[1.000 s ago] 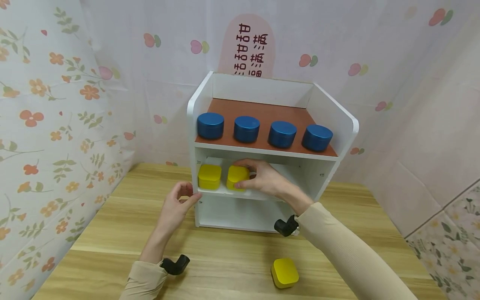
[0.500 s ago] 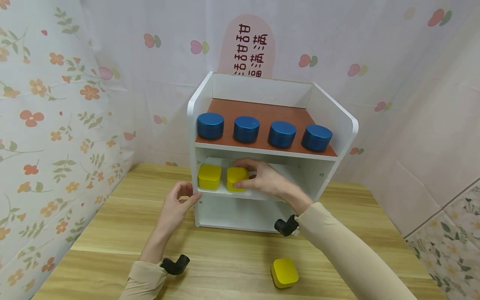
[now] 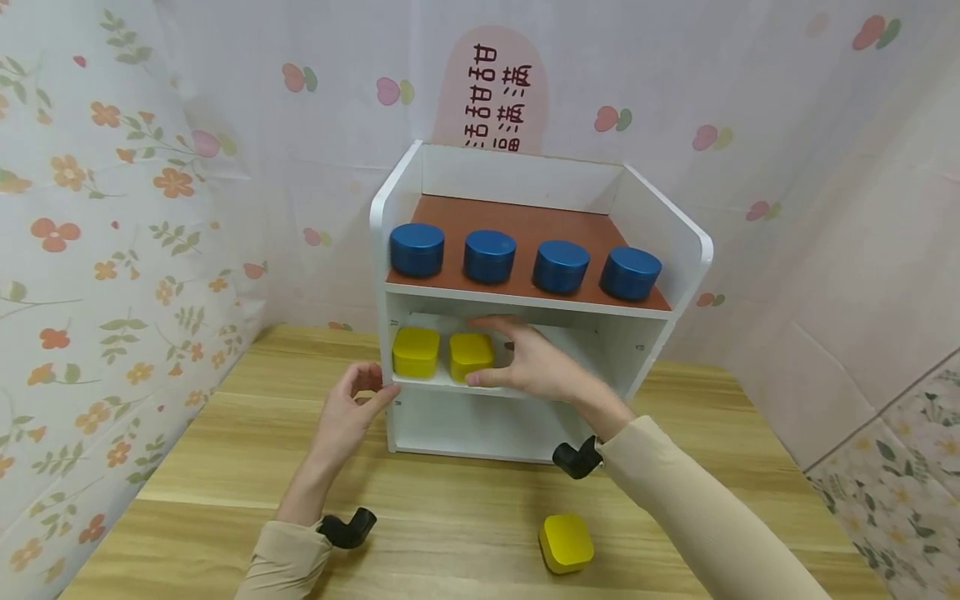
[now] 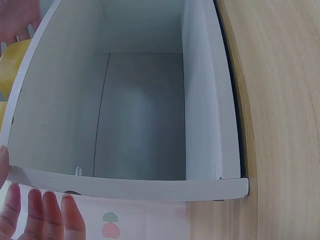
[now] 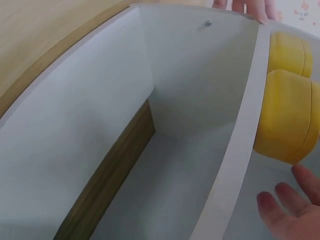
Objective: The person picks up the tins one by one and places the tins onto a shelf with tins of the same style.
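In the head view, my right hand (image 3: 536, 362) is around the right side of a yellow square tin (image 3: 471, 358) on the middle shelf, fingers spread. The right wrist view shows its fingertips loose, just off or barely touching this yellow tin (image 5: 285, 117). Left of it stands another yellow tin (image 3: 416, 352). My left hand (image 3: 352, 412) holds the left side panel of the white shelf unit (image 3: 487, 425), thumb on the front edge and fingers along the outside. A third yellow tin (image 3: 566, 543) lies on the table in front of the unit.
Several blue round tins (image 3: 490, 257) stand in a row on the brown top board (image 3: 517, 218). The shelf unit's right side panel (image 3: 660, 233) rises beside the right forearm. The wooden table (image 3: 450, 533) extends around the unit, with a patterned cloth (image 3: 322, 167) behind.
My right hand has loosened from the second yellow tin and drawn slightly to the right, its fingers spreading. The tin stays on the middle shelf. The left hand holds its place.
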A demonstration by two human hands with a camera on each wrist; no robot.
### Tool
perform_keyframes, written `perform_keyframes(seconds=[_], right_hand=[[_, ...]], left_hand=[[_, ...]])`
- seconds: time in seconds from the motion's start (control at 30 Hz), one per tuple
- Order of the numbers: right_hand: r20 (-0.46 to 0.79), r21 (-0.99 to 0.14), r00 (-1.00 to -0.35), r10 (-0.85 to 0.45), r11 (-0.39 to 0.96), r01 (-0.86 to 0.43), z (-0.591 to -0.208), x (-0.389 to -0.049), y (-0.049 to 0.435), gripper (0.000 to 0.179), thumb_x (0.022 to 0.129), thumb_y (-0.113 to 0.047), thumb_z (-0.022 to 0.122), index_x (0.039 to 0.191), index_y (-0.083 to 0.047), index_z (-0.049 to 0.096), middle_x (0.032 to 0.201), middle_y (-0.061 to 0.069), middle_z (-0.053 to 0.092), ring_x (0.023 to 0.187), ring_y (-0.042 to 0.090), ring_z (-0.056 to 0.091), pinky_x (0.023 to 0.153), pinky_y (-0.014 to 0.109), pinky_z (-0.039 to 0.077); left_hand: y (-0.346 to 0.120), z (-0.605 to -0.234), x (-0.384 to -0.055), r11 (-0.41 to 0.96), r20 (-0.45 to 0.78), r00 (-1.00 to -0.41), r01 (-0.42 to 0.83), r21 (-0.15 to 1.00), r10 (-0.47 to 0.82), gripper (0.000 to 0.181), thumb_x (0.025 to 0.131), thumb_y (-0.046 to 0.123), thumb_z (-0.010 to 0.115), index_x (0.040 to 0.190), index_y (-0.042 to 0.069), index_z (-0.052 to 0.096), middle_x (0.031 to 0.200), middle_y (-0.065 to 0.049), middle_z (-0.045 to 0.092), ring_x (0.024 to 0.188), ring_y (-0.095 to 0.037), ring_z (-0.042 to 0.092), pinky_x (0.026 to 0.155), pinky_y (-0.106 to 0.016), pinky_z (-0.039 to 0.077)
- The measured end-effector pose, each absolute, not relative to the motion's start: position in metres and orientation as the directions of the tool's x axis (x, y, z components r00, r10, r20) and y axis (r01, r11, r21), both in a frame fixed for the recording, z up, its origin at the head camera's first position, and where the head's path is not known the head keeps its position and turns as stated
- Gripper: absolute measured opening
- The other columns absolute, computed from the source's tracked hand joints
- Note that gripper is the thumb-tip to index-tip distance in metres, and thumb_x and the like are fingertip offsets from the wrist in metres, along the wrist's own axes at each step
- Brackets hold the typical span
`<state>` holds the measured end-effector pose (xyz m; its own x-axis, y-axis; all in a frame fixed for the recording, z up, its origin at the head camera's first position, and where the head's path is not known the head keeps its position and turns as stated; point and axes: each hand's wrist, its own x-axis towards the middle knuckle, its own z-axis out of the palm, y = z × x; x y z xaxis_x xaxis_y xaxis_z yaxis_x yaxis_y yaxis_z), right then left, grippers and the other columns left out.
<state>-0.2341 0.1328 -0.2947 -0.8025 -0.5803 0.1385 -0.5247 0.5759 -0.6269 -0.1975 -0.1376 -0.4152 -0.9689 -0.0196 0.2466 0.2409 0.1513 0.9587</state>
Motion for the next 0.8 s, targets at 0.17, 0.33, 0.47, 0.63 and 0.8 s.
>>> perform_keyframes(seconds=[0.17, 0.33, 0.47, 0.63, 0.8], right_hand=[[0.2, -0.558, -0.793, -0.575, 0.599, -0.575, -0.295, -0.223, 0.136, 0.073, 0.079, -0.041, 0.081, 0.142, -0.02, 0.049, 0.146, -0.003, 0.044, 0.134, 0.021, 0.04, 0.108, 0.047, 0.033], [0.276, -0.585, -0.797, -0.537, 0.564, -0.583, -0.293, -0.207, 0.147, 0.064, 0.083, -0.036, 0.08, 0.139, -0.02, 0.052, 0.142, -0.004, 0.048, 0.127, 0.026, 0.046, 0.101, 0.049, 0.04], [0.345, -0.575, -0.779, -0.524, 0.538, -0.616, -0.293, -0.196, 0.158, 0.058, 0.085, -0.028, 0.078, 0.136, -0.013, 0.055, 0.138, 0.002, 0.052, 0.123, 0.027, 0.049, 0.096, 0.045, 0.045], [0.389, -0.599, -0.761, -0.519, 0.485, -0.637, -0.301, -0.182, 0.171, 0.047, 0.089, -0.025, 0.075, 0.132, -0.015, 0.058, 0.134, -0.001, 0.054, 0.122, 0.023, 0.051, 0.094, 0.041, 0.048], [0.423, -0.605, -0.742, -0.521, 0.447, -0.659, -0.319, -0.171, 0.185, 0.037, 0.092, -0.02, 0.071, 0.128, -0.016, 0.061, 0.13, -0.005, 0.057, 0.118, 0.021, 0.054, 0.093, 0.04, 0.049]], left_hand=[[-0.138, -0.412, -0.196, 0.156, 0.23, -0.973, 0.225, 0.962, -0.016, 0.037, 0.093, 0.025, 0.07, 0.116, 0.003, 0.051, 0.11, -0.012, 0.052, 0.105, -0.02, 0.048, 0.082, -0.024, 0.044], [-0.133, -0.394, -0.185, 0.175, 0.222, -0.975, 0.217, 0.96, -0.009, 0.03, 0.095, 0.014, 0.067, 0.115, 0.0, 0.05, 0.109, -0.014, 0.052, 0.105, -0.023, 0.047, 0.082, -0.023, 0.044], [-0.131, -0.385, -0.179, 0.184, 0.232, -0.973, 0.228, 0.956, -0.002, 0.028, 0.095, 0.012, 0.066, 0.114, -0.002, 0.05, 0.108, -0.016, 0.052, 0.104, -0.025, 0.048, 0.081, -0.022, 0.044], [-0.134, -0.398, -0.187, 0.172, 0.239, -0.971, 0.234, 0.957, -0.008, 0.033, 0.094, 0.019, 0.068, 0.116, 0.001, 0.05, 0.11, -0.013, 0.052, 0.105, -0.022, 0.048, 0.081, -0.023, 0.044], [-0.137, -0.412, -0.196, 0.172, 0.237, -0.971, 0.231, 0.958, -0.016, 0.037, 0.093, 0.025, 0.07, 0.116, 0.003, 0.051, 0.11, -0.012, 0.052, 0.105, -0.021, 0.048, 0.082, -0.025, 0.044]])
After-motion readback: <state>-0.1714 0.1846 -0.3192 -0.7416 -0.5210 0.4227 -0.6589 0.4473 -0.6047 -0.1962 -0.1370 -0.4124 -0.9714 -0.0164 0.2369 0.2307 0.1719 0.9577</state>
